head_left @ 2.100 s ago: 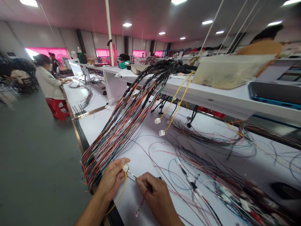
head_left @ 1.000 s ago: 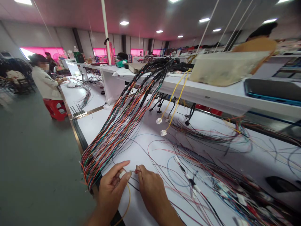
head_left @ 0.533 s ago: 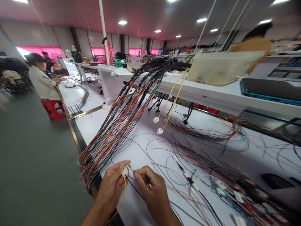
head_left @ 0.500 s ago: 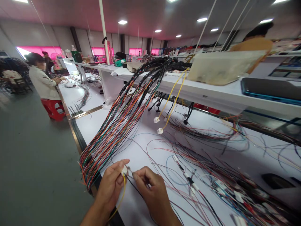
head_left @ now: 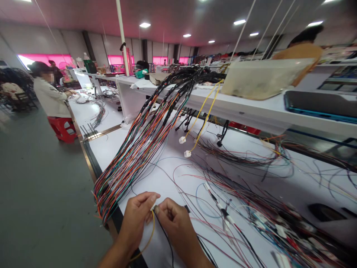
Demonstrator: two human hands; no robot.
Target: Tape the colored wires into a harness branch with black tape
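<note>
My left hand (head_left: 136, 217) pinches a small white plug connector (head_left: 153, 207) between thumb and fingers, low in the middle of the view. A yellow wire (head_left: 153, 227) runs down from the connector past my left wrist. My right hand (head_left: 177, 225) is closed, its thumb and forefinger pinched on a black wire (head_left: 166, 235) right at the connector. This wire trails down between my hands. The fingertips hide where the wire meets the connector. Just beyond my hands, a thick bundle of coloured wires (head_left: 134, 156) slopes down from the shelf.
Two white connectors (head_left: 187, 153) hang on yellow wires from the shelf (head_left: 251, 108). Loose wires and taped harnesses (head_left: 225, 214) lie across the white table at right. A translucent bin (head_left: 259, 80) stands on the shelf. Another person (head_left: 50, 93) works at the far left bench.
My right hand has come in against the connector, closing the small gap between my fingertips. My left hand with the connector has shifted slightly right. The black wire now hangs more steeply.
</note>
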